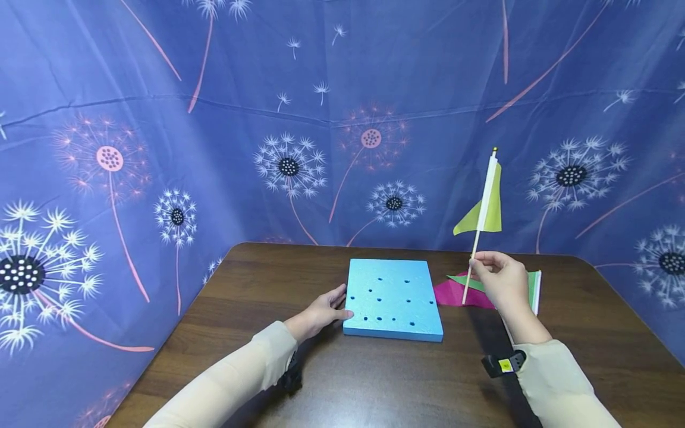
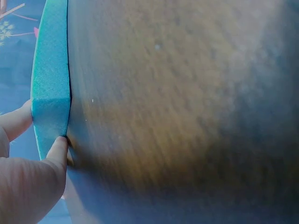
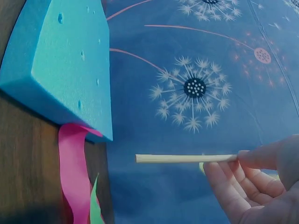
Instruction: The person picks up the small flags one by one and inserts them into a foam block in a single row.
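A light blue foam board (image 1: 390,306) with several small holes in its top lies on the table. My left hand (image 1: 323,314) holds its left edge, thumb over the top and fingers along the side. In the left wrist view, two digits straddle the board's edge (image 2: 50,60). To the right of the board, my right hand (image 1: 503,280) pinches the thin wooden stick of a yellow-green pennant flag (image 1: 493,205). The flag stands nearly upright, its cloth above the hand. In the right wrist view the bare lower end of the stick (image 3: 182,158) extends beyond the fingertips.
A magenta flag (image 1: 452,292) and a green flag (image 1: 533,288) lie on the table right of the board, partly behind the right hand. The brown wooden table (image 1: 257,285) ends at a blue dandelion-print cloth (image 1: 332,178) hanging behind and at the sides.
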Demonstrator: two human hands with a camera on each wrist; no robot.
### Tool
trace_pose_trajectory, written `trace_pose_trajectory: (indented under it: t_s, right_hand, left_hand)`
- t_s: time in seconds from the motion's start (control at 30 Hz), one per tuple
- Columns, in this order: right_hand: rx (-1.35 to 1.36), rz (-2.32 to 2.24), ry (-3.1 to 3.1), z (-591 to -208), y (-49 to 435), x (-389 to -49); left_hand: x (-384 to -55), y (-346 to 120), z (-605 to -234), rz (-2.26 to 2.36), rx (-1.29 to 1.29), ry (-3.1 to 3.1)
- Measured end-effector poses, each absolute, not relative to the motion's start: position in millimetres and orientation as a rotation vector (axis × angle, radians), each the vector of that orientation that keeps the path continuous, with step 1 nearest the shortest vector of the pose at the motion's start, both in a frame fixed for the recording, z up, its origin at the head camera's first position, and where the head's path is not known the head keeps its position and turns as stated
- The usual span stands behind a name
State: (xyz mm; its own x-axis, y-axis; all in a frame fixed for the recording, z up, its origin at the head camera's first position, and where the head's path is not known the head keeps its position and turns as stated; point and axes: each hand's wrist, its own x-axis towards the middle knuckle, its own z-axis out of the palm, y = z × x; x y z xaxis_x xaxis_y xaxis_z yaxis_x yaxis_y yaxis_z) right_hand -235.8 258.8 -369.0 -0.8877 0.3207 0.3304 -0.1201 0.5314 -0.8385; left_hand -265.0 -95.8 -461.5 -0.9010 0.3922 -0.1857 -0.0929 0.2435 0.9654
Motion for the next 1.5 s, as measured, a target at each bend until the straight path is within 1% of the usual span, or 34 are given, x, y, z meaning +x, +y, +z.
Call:
trace_pose_trajectory:
  t_s: [0.33, 0.67, 1.5]
  right_hand:
    - [-0.04, 1.45, -2.253, -364.7, 245.6, -245.1]
    - [0.008, 1.518, -2.253, -371.4, 224.3, -254.6]
    - [0.026, 1.559, -2.265, -399.6, 186.9, -273.4]
  left_hand:
    - [-264.8, -94.0, -459.9, 1.685, 0.266, 2.162]
    - [-266.1, -91.6, -462.1, 1.721, 0.259, 2.16]
    - [-267.2, -90.9, -466.1, 1.775, 0.269, 2.143]
